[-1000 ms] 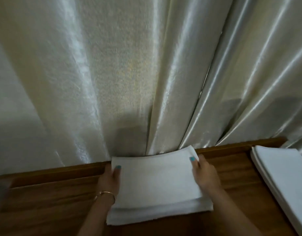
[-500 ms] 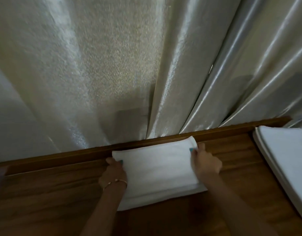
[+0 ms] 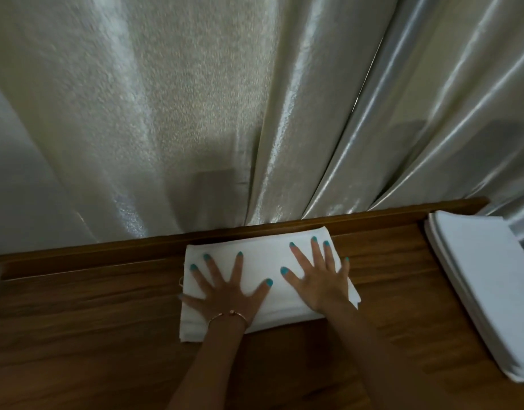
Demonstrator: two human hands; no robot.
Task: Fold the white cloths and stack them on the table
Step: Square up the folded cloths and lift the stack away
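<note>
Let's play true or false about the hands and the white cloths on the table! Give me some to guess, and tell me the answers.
1. Both hands lie flat on the folded cloth. True: the left hand and the right hand press on it with fingers spread.
2. The right hand wears the bracelet. False: the bracelet is on the left wrist.
3. Another stack of white cloths sits at the right end of the table. True.
4. The folded cloth lies at the near edge of the table. False: it lies at the far side, by the curtain.
5. The fingernails are painted red. False: they are teal.
</note>
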